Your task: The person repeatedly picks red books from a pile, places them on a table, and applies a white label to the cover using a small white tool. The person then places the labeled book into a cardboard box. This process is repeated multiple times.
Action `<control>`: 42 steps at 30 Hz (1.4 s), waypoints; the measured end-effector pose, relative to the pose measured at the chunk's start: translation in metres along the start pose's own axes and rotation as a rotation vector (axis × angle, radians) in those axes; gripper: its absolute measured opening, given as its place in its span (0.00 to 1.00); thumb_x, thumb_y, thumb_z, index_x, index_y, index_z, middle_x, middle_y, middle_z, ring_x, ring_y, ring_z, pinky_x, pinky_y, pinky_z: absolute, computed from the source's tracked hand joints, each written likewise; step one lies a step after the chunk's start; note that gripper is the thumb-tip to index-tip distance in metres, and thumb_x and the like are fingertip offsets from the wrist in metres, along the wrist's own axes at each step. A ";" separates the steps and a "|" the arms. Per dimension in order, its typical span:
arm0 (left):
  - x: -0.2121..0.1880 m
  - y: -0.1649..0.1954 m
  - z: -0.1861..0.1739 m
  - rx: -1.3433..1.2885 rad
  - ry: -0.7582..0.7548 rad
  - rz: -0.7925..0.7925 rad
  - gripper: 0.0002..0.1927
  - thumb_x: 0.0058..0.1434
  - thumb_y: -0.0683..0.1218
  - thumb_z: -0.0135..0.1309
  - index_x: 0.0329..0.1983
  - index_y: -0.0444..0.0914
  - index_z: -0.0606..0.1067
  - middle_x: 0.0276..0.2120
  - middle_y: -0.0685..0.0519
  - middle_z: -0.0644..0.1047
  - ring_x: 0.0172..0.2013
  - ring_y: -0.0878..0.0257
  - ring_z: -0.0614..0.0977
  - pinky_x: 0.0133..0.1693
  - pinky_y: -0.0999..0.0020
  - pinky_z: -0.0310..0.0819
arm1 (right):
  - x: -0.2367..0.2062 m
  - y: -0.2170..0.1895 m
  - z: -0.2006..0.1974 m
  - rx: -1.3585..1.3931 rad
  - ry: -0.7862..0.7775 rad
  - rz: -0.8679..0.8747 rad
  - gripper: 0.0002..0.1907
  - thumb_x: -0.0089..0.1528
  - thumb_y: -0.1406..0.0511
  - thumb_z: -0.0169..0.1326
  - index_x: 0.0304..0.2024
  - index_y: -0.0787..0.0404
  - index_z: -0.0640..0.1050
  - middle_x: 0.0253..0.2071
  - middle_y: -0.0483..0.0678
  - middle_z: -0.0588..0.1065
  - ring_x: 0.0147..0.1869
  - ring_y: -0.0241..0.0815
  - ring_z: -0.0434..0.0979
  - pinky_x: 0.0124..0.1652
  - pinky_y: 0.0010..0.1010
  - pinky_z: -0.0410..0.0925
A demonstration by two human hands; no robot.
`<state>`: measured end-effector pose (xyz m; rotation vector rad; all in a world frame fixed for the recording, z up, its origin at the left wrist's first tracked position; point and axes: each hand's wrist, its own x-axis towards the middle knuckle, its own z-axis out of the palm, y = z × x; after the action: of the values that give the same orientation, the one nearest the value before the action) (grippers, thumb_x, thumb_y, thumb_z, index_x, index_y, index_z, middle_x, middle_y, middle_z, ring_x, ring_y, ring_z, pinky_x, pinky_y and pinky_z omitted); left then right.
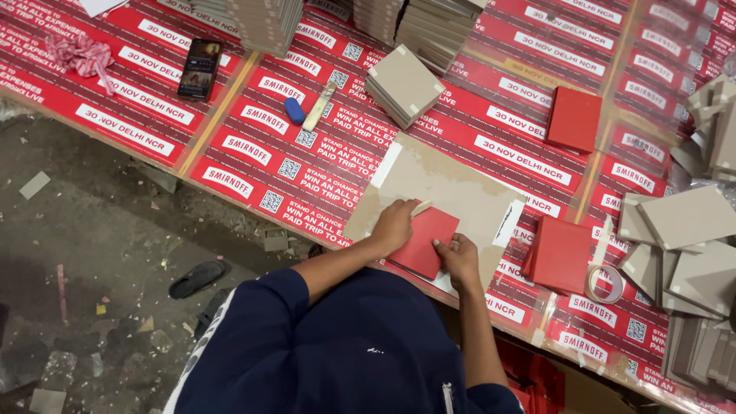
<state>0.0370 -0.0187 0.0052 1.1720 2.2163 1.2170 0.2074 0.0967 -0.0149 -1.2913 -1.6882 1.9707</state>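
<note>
Head view looks down on a red square board (424, 244) lying on a grey cardboard sheet (445, 192) at the table's near edge. The left hand (393, 225) presses on its upper left corner, pinching a small pale stick (421, 207); the right hand (458, 257) lies flat on its right edge, fingers together. Just right sit more red boards (560, 254) and a tape roll (606, 283); a grey card stack (403, 84) and a phone (200, 68) lie farther off.

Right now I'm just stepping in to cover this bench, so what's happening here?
A person in a dark blue top presses a red square sheet onto a large brown board. The left hand holds a small pale smoothing tool at its top edge; the right hand pins the lower corner. More red pieces wait alongside.
</note>
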 end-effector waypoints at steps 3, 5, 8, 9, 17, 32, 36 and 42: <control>0.016 -0.003 -0.012 0.134 -0.019 0.151 0.14 0.61 0.38 0.47 0.46 0.40 0.79 0.38 0.43 0.75 0.42 0.43 0.77 0.43 0.49 0.71 | 0.003 0.002 -0.002 0.111 0.005 0.065 0.08 0.60 0.70 0.60 0.42 0.65 0.77 0.29 0.46 0.80 0.25 0.32 0.76 0.22 0.24 0.66; 0.039 -0.005 -0.013 0.321 0.022 0.286 0.11 0.63 0.43 0.50 0.43 0.42 0.81 0.36 0.46 0.75 0.42 0.47 0.77 0.42 0.50 0.69 | 0.004 0.004 -0.002 -0.045 0.032 0.026 0.09 0.62 0.68 0.61 0.43 0.66 0.80 0.25 0.42 0.73 0.21 0.30 0.65 0.19 0.25 0.60; 0.058 -0.010 -0.006 0.333 -0.052 0.409 0.13 0.59 0.44 0.51 0.44 0.44 0.83 0.36 0.48 0.75 0.44 0.49 0.75 0.43 0.51 0.67 | 0.006 0.004 -0.001 -0.170 0.079 0.167 0.12 0.66 0.65 0.61 0.45 0.68 0.78 0.25 0.44 0.71 0.22 0.32 0.65 0.20 0.27 0.61; 0.058 -0.011 -0.006 0.318 -0.067 0.453 0.14 0.59 0.43 0.51 0.46 0.42 0.82 0.37 0.48 0.74 0.45 0.49 0.74 0.45 0.52 0.66 | 0.005 0.003 0.001 0.046 0.059 0.180 0.10 0.65 0.66 0.59 0.48 0.63 0.79 0.27 0.41 0.73 0.22 0.31 0.68 0.21 0.25 0.63; -0.011 -0.026 -0.037 0.402 -0.114 0.595 0.20 0.59 0.39 0.49 0.55 0.36 0.76 0.40 0.48 0.71 0.46 0.51 0.72 0.52 0.53 0.64 | -0.002 0.010 0.008 0.251 0.038 0.097 0.10 0.65 0.72 0.55 0.47 0.73 0.77 0.34 0.50 0.81 0.33 0.33 0.80 0.33 0.22 0.74; -0.013 0.003 -0.049 0.405 -0.246 0.503 0.22 0.55 0.38 0.48 0.54 0.35 0.75 0.37 0.45 0.73 0.40 0.47 0.74 0.42 0.53 0.67 | -0.010 -0.005 0.012 0.327 0.061 0.223 0.11 0.66 0.69 0.54 0.50 0.68 0.76 0.36 0.49 0.80 0.29 0.33 0.78 0.27 0.24 0.71; -0.002 0.002 -0.019 0.429 -0.233 0.566 0.17 0.59 0.39 0.49 0.52 0.36 0.75 0.37 0.45 0.73 0.41 0.48 0.75 0.43 0.52 0.67 | -0.009 -0.003 0.010 0.467 0.050 0.208 0.13 0.70 0.64 0.50 0.48 0.68 0.77 0.34 0.47 0.78 0.27 0.33 0.76 0.25 0.24 0.70; -0.076 -0.022 -0.043 0.176 -0.608 0.848 0.17 0.53 0.40 0.50 0.47 0.37 0.77 0.37 0.48 0.75 0.42 0.50 0.76 0.45 0.54 0.69 | -0.009 -0.001 0.018 0.422 0.067 0.197 0.07 0.67 0.65 0.57 0.40 0.64 0.78 0.29 0.44 0.77 0.28 0.33 0.74 0.27 0.23 0.67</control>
<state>0.0443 -0.1089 0.0060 2.3105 1.4000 0.7292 0.1988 0.0793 -0.0109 -1.3791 -1.0665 2.2071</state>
